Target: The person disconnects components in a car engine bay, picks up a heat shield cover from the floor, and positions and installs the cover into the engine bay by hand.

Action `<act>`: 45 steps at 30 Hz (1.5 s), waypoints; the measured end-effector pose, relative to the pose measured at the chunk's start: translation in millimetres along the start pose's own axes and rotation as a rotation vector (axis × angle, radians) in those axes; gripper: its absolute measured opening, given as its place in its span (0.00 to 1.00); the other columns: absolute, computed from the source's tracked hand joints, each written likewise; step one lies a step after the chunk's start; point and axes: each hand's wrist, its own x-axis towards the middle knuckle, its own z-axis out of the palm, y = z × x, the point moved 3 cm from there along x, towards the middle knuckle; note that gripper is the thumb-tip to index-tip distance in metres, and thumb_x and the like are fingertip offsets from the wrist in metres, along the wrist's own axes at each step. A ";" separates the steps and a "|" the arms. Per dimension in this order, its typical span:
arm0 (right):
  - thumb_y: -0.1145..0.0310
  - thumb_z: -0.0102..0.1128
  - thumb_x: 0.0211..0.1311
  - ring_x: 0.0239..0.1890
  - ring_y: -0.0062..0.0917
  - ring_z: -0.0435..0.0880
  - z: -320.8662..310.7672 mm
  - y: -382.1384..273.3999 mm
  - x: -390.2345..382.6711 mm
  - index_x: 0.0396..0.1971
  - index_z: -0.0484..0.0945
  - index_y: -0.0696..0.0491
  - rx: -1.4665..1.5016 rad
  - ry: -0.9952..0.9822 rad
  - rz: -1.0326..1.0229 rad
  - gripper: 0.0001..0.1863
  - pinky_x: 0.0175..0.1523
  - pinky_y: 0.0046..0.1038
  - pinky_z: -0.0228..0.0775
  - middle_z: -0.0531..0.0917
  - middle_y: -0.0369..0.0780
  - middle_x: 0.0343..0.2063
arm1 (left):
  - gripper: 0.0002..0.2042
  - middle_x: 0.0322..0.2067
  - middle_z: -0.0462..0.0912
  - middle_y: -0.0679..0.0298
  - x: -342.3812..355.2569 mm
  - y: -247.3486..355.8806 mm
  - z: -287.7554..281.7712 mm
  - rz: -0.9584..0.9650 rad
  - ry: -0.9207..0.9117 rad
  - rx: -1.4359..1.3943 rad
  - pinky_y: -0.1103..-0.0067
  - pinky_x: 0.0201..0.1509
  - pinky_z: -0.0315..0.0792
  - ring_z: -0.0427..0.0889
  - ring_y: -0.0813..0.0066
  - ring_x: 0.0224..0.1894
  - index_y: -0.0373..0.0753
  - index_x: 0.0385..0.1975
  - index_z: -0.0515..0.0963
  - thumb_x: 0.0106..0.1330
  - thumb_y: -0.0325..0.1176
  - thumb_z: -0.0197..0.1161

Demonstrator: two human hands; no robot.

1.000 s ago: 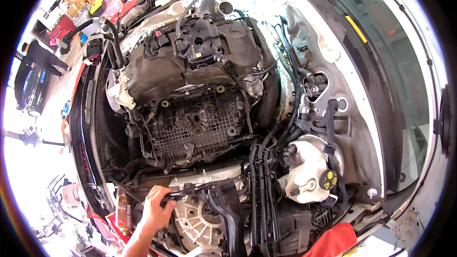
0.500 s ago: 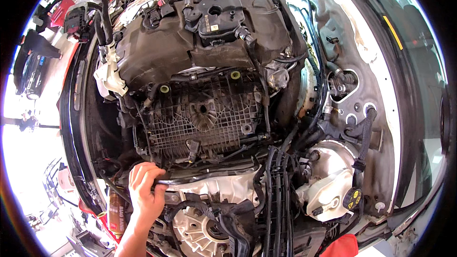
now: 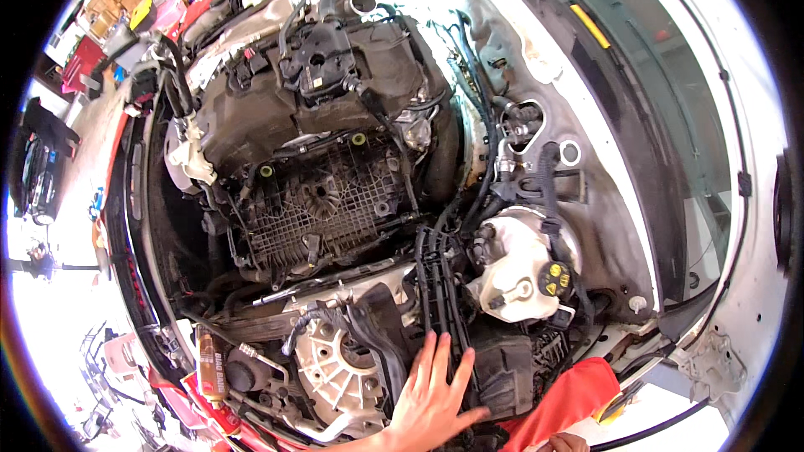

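While over one tube-bundle (image 3: 440, 285), one hand (image 3: 434, 393).

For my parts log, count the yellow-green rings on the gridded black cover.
2: one ring at the upper left of the gridded black cover, the other ring at its upper right. More could be hidden along its dark lower edge.

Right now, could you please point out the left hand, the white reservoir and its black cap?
Left hand (image 3: 432, 398): head view, on the back of the hand.
White reservoir (image 3: 512, 269): head view, on its body.
Black cap (image 3: 554, 279): head view, on its top face.
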 end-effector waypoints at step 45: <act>0.58 0.62 0.63 0.32 0.40 0.85 -12.0 3.7 23.2 0.58 0.71 0.59 0.249 -0.705 0.120 0.28 0.36 0.39 0.78 0.84 0.44 0.28 | 0.11 0.28 0.72 0.60 88.5 132.9 -11.7 -0.442 0.442 -1.596 0.64 0.38 0.79 0.74 0.65 0.29 0.35 0.35 0.70 0.79 0.36 0.49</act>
